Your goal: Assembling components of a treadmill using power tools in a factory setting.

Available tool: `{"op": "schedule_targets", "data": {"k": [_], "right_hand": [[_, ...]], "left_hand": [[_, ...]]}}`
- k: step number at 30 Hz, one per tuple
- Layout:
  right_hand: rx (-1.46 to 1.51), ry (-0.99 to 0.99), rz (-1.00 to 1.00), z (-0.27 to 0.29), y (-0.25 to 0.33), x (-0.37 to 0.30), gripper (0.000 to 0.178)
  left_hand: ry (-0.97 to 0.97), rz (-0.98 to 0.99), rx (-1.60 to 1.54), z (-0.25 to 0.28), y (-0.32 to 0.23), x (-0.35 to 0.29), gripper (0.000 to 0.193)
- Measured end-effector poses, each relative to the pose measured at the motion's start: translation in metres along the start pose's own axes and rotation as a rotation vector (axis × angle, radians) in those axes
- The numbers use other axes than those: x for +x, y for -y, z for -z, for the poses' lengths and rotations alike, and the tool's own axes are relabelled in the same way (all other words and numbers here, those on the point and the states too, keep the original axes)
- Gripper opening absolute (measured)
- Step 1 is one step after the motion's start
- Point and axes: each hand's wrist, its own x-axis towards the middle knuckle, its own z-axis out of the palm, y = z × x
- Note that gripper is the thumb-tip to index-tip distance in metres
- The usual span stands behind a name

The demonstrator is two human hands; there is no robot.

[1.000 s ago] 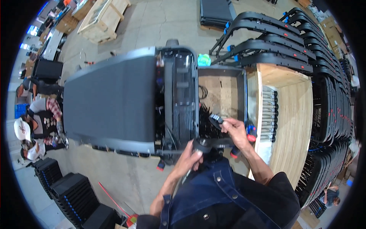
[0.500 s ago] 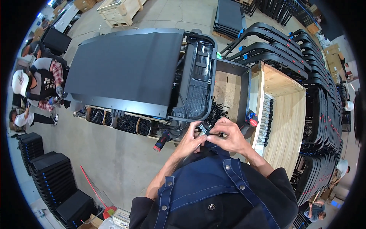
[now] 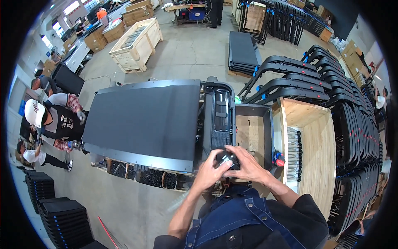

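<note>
In front of my chest, both hands grip a small rounded black part [image 3: 227, 160] whose exact kind I cannot make out. My left hand [image 3: 210, 172] holds it from the left, thumb across its near face. My right hand [image 3: 250, 166] curls round its right and far sides. They are over the near end of a treadmill's black motor bay [image 3: 221, 120], covering part of it. The treadmill's wide dark belt [image 3: 143, 120] stretches away to the left, with a grey side rail [image 3: 141, 159] along its near edge.
Bins of black hardware [image 3: 155, 177] line the bench below the rail. To my right are a red-and-black power driver [image 3: 278, 158] and an open wooden crate [image 3: 315, 145]. Stacked black frames [image 3: 352, 112] stand beyond. A co-worker [image 3: 58, 118] stands at the treadmill's left end.
My view has tilted up, showing more of the far floor. Both hands have moved from fingertip work to a fuller grip round the black part. The co-worker has shifted slightly.
</note>
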Motion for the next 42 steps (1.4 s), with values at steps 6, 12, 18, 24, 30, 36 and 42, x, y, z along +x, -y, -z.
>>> {"op": "schedule_targets", "data": {"k": [6,12,18,24,30,36,42], "right_hand": [[0.330,-0.344,-0.198,-0.002,-0.105,0.131,0.044],[0.511,-0.450,-0.460,0.055,-0.215,0.265,0.052],[0.489,-0.376,-0.570,0.079,-0.259,0.331,0.053],[0.486,-0.147,-0.579,0.078,-0.270,0.379,0.094],[0.197,0.351,-0.353,0.018,-0.192,0.467,0.104],[-0.002,0.764,-0.185,-0.020,-0.151,0.500,0.096],[-0.228,0.688,-0.173,-0.027,-0.142,0.488,0.073]], "left_hand": [[-0.305,-0.465,0.779,0.025,-0.080,0.146,0.043],[-0.434,-0.377,0.691,0.080,-0.033,0.258,0.028],[-0.277,-0.364,1.201,0.171,0.010,0.340,0.026],[-0.179,-0.406,1.291,0.198,-0.018,0.342,0.022],[-0.605,-0.542,1.152,0.187,-0.021,0.319,0.046],[-0.920,-0.143,0.974,0.167,-0.010,0.163,0.028],[-0.843,0.549,0.293,0.079,0.064,-0.004,0.015]]}}
